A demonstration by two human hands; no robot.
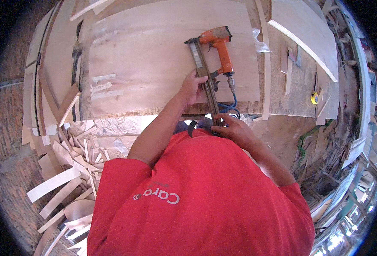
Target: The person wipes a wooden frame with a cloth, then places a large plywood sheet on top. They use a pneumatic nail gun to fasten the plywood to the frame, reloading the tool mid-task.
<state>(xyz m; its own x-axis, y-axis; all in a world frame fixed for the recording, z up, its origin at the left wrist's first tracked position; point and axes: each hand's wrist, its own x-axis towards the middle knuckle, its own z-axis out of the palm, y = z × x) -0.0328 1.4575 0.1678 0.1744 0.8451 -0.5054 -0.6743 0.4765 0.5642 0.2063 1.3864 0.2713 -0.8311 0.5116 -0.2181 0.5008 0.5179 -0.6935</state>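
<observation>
An orange air nail gun (pixel 223 53) lies on its side over the plywood sheet (pixel 133 55), its long metal magazine (pixel 207 87) running back toward my waist. My left hand (pixel 192 88) is closed around the middle of that magazine, thumb across its top. Bent fingers of my right hand (pixel 233 129) close on the magazine's rear end, close to my red shirt (pixel 209 183); anything small between them is hidden. A metal coupling (pixel 231 83) joins the gun's handle to a blue air hose (pixel 234 100), which loops down past the bench edge.
Wood strips (pixel 266 64) and a curved-edge panel (pixel 303 36) lie on the bench's right side. Near them are a yellow tape measure (pixel 314 98) and a crumpled plastic bag (pixel 260 40). Offcuts (pixel 75 170) are heaped on the floor at left. A green coiled hose (pixel 301 145) hangs at right.
</observation>
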